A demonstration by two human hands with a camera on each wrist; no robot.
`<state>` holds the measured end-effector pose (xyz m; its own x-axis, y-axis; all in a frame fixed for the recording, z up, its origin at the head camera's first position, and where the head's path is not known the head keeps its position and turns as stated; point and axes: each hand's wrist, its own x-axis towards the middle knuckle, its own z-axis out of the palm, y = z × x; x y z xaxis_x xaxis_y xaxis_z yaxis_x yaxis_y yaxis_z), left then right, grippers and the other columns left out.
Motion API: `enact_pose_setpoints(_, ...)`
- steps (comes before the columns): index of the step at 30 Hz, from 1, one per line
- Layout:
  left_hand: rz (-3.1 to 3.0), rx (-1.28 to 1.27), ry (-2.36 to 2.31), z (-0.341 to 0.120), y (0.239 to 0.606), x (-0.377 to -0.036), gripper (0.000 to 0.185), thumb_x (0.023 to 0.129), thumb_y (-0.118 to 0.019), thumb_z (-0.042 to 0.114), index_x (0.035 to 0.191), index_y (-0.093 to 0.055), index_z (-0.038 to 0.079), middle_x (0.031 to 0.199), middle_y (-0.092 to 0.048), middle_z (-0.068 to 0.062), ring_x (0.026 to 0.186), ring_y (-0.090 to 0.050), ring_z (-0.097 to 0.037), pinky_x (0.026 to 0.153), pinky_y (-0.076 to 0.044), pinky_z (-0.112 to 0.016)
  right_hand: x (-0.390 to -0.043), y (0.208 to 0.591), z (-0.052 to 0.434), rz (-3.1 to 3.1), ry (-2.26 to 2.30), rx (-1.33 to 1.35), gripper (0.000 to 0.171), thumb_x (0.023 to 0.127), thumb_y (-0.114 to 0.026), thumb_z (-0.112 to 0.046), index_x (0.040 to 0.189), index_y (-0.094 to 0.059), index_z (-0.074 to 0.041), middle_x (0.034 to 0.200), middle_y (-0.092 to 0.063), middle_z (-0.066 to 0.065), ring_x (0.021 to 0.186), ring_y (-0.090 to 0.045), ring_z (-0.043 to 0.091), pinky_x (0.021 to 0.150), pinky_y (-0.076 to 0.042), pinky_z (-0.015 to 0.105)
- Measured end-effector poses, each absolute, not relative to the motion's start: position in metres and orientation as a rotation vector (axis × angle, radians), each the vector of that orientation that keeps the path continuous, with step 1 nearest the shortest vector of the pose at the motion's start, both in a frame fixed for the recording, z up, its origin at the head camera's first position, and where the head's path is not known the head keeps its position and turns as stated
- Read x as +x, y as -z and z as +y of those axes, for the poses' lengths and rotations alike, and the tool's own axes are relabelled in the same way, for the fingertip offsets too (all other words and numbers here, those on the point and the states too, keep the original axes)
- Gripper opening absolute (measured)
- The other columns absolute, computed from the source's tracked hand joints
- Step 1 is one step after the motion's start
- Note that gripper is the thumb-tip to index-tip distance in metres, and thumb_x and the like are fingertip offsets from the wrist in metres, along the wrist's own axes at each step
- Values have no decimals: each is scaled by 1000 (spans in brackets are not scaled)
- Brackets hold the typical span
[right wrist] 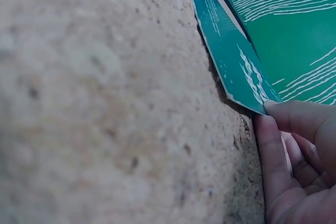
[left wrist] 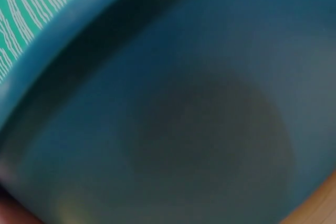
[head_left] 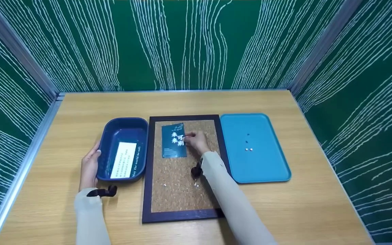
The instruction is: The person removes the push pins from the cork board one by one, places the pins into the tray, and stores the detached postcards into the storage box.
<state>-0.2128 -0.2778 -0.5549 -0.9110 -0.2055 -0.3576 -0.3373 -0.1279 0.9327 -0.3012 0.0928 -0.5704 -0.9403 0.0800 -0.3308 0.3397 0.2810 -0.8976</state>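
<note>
My right hand [head_left: 197, 141] pinches the right edge of a teal card [head_left: 174, 149] with white lettering, thumb and forefinger meeting at it in the right wrist view. The card lies over the upper part of a dark-framed cork board [head_left: 172, 200]. At the left, my left hand [head_left: 90, 166] holds the side of a deep blue plastic basin [head_left: 105, 143], its thumb at the rim. Inside the basin is another card [head_left: 124, 160], white and teal with print. The basin's wall fills most of the left wrist view.
A light blue tray [head_left: 257, 136] stands right of the board with several tiny dark and white pieces on it. Small clear bits [head_left: 196, 184] sit on the lower cork. Green, white-streaked panels [head_left: 206, 51] enclose the wooden table [head_left: 318, 204] at the back and sides.
</note>
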Motion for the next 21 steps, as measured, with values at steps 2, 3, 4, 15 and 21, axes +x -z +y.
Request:
enact_pose_setpoints(2,2008,-630,-2209,-278,555,-213,45,105,-33,25,150,-30,31,160,-13,15,149,0,-8,123,-4,-31,-302,570,93,2317,1719,391,18,89,-67,-8,106,-73,-8,98,-71,9,86,-69,18,78,-58,29)
enact_pose_setpoints(3,2013,-636,-2205,-277,555,-213,45,105,-33,24,150,-30,30,160,-13,15,149,-1,-8,123,-4,-31,-302,569,94,2311,1720,391,18,89,-67,-8,106,-72,-8,99,-71,9,87,-69,18,78,-58,29)
enact_pose_setpoints(4,2016,-638,-2201,-277,555,-213,45,105,-33,24,150,-30,30,159,-13,15,149,0,-8,123,-3,-32,-302,569,94,2305,1722,393,18,89,-67,-8,106,-72,-8,99,-71,9,86,-69,18,78,-58,29)
enact_pose_setpoints(15,2049,-632,-2189,-277,556,-212,46,105,-34,27,150,-29,30,160,-13,12,150,-1,-10,123,-4,-33,-306,565,98,2215,1768,418,22,89,-66,-7,111,-71,-7,104,-70,10,85,-69,16,74,-58,25)
enact_pose_setpoints(21,2091,-626,-2149,-276,556,-209,46,105,-35,28,150,-31,31,161,-13,11,150,0,-11,123,-2,-36,-309,565,101,2173,1792,411,23,90,-65,-5,112,-69,-5,108,-69,12,86,-70,16,75,-58,25)
